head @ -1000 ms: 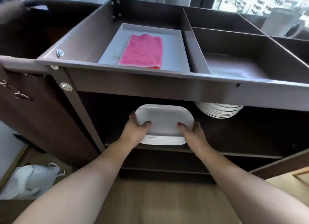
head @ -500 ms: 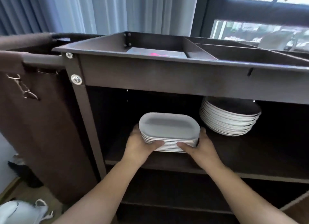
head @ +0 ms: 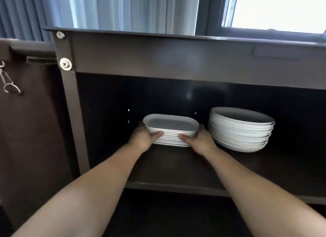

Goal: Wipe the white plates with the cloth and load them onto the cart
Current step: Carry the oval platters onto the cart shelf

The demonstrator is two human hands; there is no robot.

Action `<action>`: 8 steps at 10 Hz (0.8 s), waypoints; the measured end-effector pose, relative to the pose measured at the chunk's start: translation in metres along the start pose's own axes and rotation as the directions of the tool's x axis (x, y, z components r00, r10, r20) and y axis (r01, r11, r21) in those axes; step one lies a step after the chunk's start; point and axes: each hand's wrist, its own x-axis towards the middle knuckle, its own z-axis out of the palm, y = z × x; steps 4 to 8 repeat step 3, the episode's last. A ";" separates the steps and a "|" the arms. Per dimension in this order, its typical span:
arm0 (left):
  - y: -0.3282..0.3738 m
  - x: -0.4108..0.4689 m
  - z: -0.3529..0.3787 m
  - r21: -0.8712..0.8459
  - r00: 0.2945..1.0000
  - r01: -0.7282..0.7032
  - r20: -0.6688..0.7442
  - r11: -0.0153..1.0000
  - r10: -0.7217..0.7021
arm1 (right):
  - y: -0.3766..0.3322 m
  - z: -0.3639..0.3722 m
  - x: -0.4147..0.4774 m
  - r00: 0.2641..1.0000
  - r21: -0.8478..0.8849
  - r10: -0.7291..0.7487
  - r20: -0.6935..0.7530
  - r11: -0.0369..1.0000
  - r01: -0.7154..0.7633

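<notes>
compared with half a second ago the view sits lower and closer, so the top tray and its pink cloth are out of sight, and the stack between the hands looks further in from the shelf's front edge. the stack of oblong plates [head: 170, 130] is smooth glazed white ware with rounded corners; the thin rims show as fine lines down its near side, and the top plate looks grey in the shade. it sits on the shelf [head: 176, 168] left of the middle, well back from the front edge. the left hand [head: 143, 137] grips the stack's left end, thumb laid along the near side, fingers wrapped behind and out of sight. the right hand [head: 199, 139] grips the right end the same way. just beside it, toward the shelf's right, stands a taller stack of round plates [head: 240, 129], white, glossy and slightly uneven, apart from the oblong stack. the cart [head: 158, 63] is dark brown and matte, with a square post [head: 74, 113] at the shelf's front left corner fixed by a shiny round bolt [head: 65, 64]. metal hooks [head: 8, 81] hang on the brown panel at far left. behind the cart hang pale pleated curtains [head: 123, 8], and a bright window [head: 273, 7] fills the upper right
</notes>
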 end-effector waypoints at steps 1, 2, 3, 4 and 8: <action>0.003 -0.002 0.001 -0.003 1.000 -0.008 -0.010 1.000 0.008 | 0.001 -0.005 -0.005 1.000 -0.039 -0.016 0.012 0.999 0.017; 0.013 -0.024 -0.006 0.010 1.000 0.013 0.017 1.000 -0.013 | -0.005 -0.013 -0.026 1.000 -0.091 0.000 0.014 0.996 0.001; 0.036 -0.056 -0.019 0.024 0.999 0.032 0.026 0.999 -0.032 | -0.020 -0.021 -0.059 0.997 -0.131 0.066 0.044 0.990 -0.059; 0.036 -0.056 -0.019 0.024 0.999 0.032 0.026 0.999 -0.032 | -0.020 -0.021 -0.059 0.997 -0.131 0.066 0.044 0.990 -0.059; 0.036 -0.056 -0.019 0.024 0.999 0.032 0.026 0.999 -0.032 | -0.020 -0.021 -0.059 0.997 -0.131 0.066 0.044 0.990 -0.059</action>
